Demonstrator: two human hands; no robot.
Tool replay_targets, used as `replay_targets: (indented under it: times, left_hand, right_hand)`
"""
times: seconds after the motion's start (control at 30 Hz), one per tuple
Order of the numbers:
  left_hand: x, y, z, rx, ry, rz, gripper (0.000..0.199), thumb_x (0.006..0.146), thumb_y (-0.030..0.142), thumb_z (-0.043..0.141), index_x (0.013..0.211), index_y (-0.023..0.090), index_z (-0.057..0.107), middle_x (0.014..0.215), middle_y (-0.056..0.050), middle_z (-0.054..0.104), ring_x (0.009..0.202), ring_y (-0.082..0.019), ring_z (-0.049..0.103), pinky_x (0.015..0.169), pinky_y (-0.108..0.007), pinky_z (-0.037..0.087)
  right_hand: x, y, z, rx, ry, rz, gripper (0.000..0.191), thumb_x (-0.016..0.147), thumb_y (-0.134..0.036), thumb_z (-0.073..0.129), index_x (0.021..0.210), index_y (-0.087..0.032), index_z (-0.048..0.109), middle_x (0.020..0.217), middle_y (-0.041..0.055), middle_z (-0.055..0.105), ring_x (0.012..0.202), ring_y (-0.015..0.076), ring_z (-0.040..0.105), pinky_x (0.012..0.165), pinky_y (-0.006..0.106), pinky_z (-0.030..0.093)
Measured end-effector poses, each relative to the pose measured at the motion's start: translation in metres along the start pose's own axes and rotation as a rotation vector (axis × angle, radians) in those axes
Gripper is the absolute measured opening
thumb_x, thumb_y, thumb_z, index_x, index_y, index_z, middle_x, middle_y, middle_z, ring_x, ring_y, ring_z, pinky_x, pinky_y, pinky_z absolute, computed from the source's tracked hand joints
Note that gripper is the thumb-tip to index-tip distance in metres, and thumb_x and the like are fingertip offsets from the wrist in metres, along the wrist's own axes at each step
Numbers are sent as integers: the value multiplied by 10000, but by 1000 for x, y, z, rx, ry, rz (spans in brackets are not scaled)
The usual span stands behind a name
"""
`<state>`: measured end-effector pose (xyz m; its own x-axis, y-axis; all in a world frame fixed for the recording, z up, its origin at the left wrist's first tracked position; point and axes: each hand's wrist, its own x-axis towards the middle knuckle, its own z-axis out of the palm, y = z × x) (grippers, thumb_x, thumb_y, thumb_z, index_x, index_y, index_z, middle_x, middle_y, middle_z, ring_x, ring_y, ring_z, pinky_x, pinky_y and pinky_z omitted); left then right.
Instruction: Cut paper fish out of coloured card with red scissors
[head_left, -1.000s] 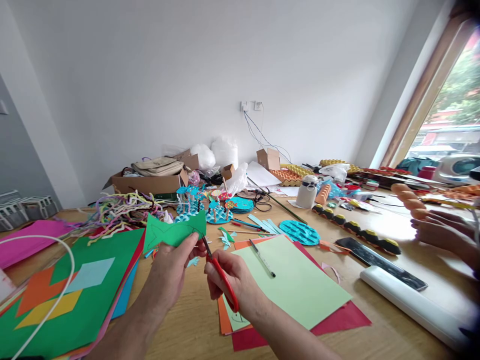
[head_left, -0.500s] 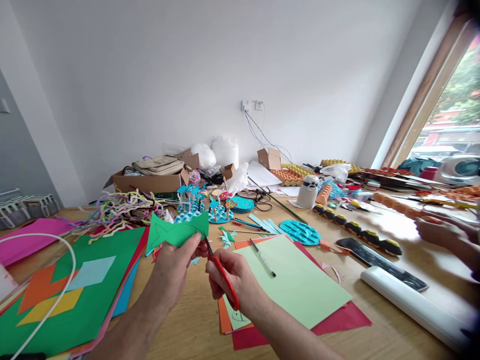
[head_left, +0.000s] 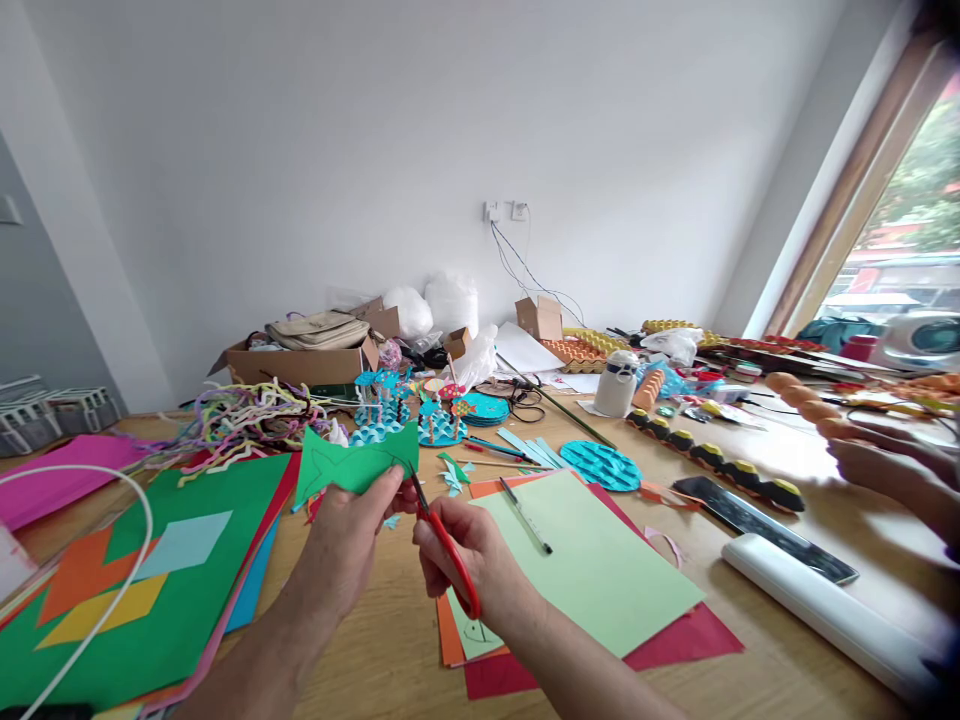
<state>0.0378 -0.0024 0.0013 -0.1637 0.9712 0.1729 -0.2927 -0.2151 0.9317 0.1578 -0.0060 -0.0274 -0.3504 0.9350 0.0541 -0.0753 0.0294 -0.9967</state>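
A green piece of paper [head_left: 352, 466] with a pencilled fish outline is pinched in my left hand [head_left: 352, 530], which holds it by its lower edge. My right hand [head_left: 461, 550] is closed on red-handled scissors [head_left: 450, 560]. Their dark blades meet the right side of the green paper, close to my left fingertips. Below and right of the scissors lies a light green sheet [head_left: 592, 560] on orange and dark red sheets, with a pen [head_left: 526, 515] on top.
Stacked coloured paper [head_left: 172, 500] lies at left, pipe cleaners [head_left: 240, 425] behind it. Blue fish models [head_left: 382, 405] stand beyond my hands. At right are a phone [head_left: 765, 528], a white case [head_left: 817, 615] and another person's hands [head_left: 885, 465] holding an orange egg-carton strip [head_left: 810, 405].
At the right, the other person's hands and the orange strip have shifted slightly. My own hands, the green paper and the scissors look almost the same.
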Motion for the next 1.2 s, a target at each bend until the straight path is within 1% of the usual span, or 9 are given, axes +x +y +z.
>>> replay_targets:
  times: [0.33, 0.53, 0.67, 0.9, 1.0, 1.1, 1.2]
  left_hand:
    - [1, 0, -3, 31, -33, 17, 124, 625, 282, 669, 595, 163, 656, 601, -2, 682, 608, -174, 634, 582, -265, 526]
    - [2, 4, -4, 44, -33, -29, 124, 625, 266, 667, 571, 154, 653, 567, 3, 678, 585, -173, 634, 585, -273, 520]
    - [4, 7, -6, 41, -62, -56, 139, 624, 262, 675, 544, 154, 638, 558, 3, 676, 582, -168, 632, 586, -270, 512]
    - [6, 7, -11, 59, -110, -75, 126, 642, 261, 673, 576, 155, 658, 576, -4, 684, 572, -154, 625, 595, -267, 512]
    - [7, 8, -12, 54, -133, -80, 127, 642, 262, 677, 586, 149, 668, 569, -10, 680, 565, -152, 621, 592, -263, 509]
    - [7, 10, -12, 46, -151, -88, 122, 629, 258, 685, 579, 148, 668, 552, -9, 671, 549, -149, 612, 577, -261, 507]
    - [6, 12, -13, 65, -171, -93, 134, 624, 259, 685, 557, 145, 662, 539, -13, 662, 545, -152, 603, 565, -264, 502]
  right_hand:
    - [3, 4, -1, -20, 8, -10, 304, 664, -448, 574, 610, -182, 438, 389, -73, 457, 329, 64, 427, 351, 178, 333]
    - [5, 7, -2, -42, 15, -4, 283, 672, -415, 577, 597, -185, 430, 373, -84, 437, 314, 59, 410, 332, 169, 315]
    - [6, 7, -2, -47, 15, -10, 285, 667, -408, 587, 592, -187, 423, 371, -88, 427, 305, 55, 400, 322, 162, 300]
    - [6, 9, -4, -63, 4, -37, 270, 696, -375, 578, 590, -187, 416, 372, -88, 423, 304, 53, 399, 326, 157, 289]
    - [6, 7, -4, -80, 10, -25, 275, 690, -381, 585, 585, -189, 417, 369, -87, 424, 307, 60, 405, 327, 162, 285]
    - [4, 5, -3, -82, 1, -8, 281, 694, -390, 581, 586, -192, 414, 368, -84, 431, 313, 63, 409, 337, 168, 298]
    - [3, 3, -3, -77, -27, -19, 274, 707, -383, 572, 590, -187, 420, 395, -72, 460, 344, 63, 431, 371, 173, 341]
